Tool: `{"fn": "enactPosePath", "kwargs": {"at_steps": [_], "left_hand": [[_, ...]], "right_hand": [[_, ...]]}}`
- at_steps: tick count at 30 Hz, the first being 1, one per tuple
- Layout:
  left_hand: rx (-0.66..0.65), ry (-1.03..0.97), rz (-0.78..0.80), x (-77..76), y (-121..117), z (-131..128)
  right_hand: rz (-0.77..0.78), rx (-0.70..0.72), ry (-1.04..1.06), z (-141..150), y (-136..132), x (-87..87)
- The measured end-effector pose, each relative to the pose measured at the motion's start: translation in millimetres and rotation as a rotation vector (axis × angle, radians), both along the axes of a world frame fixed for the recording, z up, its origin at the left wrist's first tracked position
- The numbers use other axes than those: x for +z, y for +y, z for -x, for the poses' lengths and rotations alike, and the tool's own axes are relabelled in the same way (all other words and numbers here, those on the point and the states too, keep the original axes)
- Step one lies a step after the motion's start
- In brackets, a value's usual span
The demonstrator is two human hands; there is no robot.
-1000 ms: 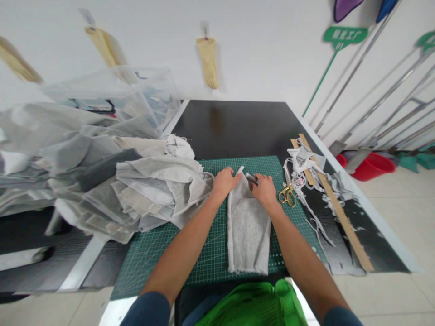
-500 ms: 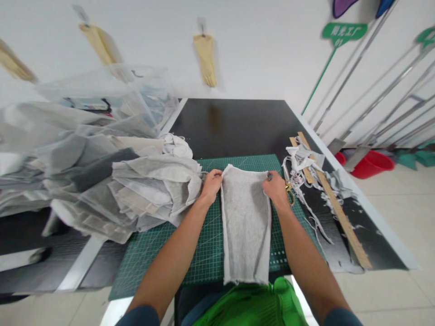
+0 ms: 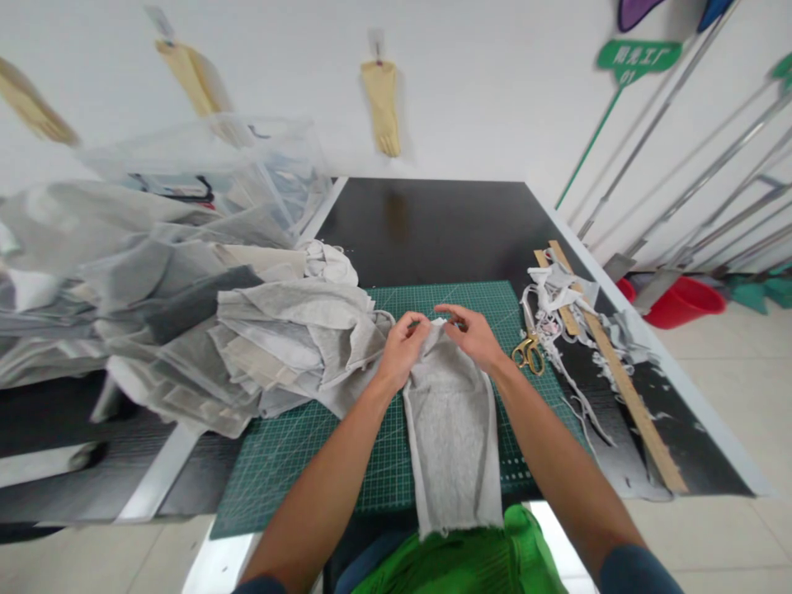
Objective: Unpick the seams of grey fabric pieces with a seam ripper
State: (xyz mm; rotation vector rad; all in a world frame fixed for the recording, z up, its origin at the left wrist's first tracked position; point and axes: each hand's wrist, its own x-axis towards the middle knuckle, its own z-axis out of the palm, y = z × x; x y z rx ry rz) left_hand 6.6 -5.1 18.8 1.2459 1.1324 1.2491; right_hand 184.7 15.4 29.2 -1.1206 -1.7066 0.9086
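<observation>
The workpiece is a light grey knit fabric panel [image 3: 454,445], long and narrow, with thicker ridges along its left and right sides and a ragged near edge. It lies centrally on the green gridded cutting mat [image 3: 297,462]; its near end extends past the mat's near edge, above a green ribbed garment [image 3: 464,565]. The far end is drawn together between the hands, and a small white edge shows there.

Left hand [image 3: 399,351]: thumb and fingers pinch the gathered far end. Right hand [image 3: 473,337]: thumb at the same end, index finger extended clear of it — whether the other fingers grip cannot be told.

A heap of grey fabric pieces [image 3: 290,301] covers the mat's far left part, close beside the left hand. To the right lie gold-handled scissors [image 3: 529,356], a tangle of fabric scraps [image 3: 557,289] and a long wooden strip [image 3: 619,375].

Compared with half a second ago, the hands have closed in from the far corners — the far edge, then stretched wide, is now bunched. The scissor handles, then partly covered, are exposed.
</observation>
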Motion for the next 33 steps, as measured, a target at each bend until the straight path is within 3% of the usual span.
{"fn": "enactPosePath", "kwargs": {"at_steps": [3, 6, 12, 17, 21, 27, 30, 33], "left_hand": [[0.029, 0.033, -0.035, -5.1, -7, 4], [0.061, 0.09, 0.016, -11.3, -7, 6], [0.041, 0.166, 0.013, -8.2, -6, 3], [-0.106, 0.092, -0.041, 1.0, -12, 4], [-0.061, 0.068, 0.052, 0.9, -13, 5], [0.08, -0.147, 0.152, -1.0, -11, 0], [0.081, -0.073, 0.146, 1.3, -13, -2], [0.057, 0.006, 0.125, 5.0, -15, -1]], "right_hand": [[0.129, 0.132, 0.208, 9, -12, -11.3], [0.186, 0.118, 0.282, 13, -21, -17.7], [0.124, -0.074, 0.179, 23, -26, -19.0], [0.137, -0.191, 0.218, 26, -28, -20.2], [0.127, -0.159, 0.258, 25, -32, -18.9], [0.145, -0.046, 0.3, 21, -35, -15.9], [0.081, -0.002, 0.23, 21, -36, -12.6], [0.02, -0.06, 0.159, 23, -36, -10.5]]}}
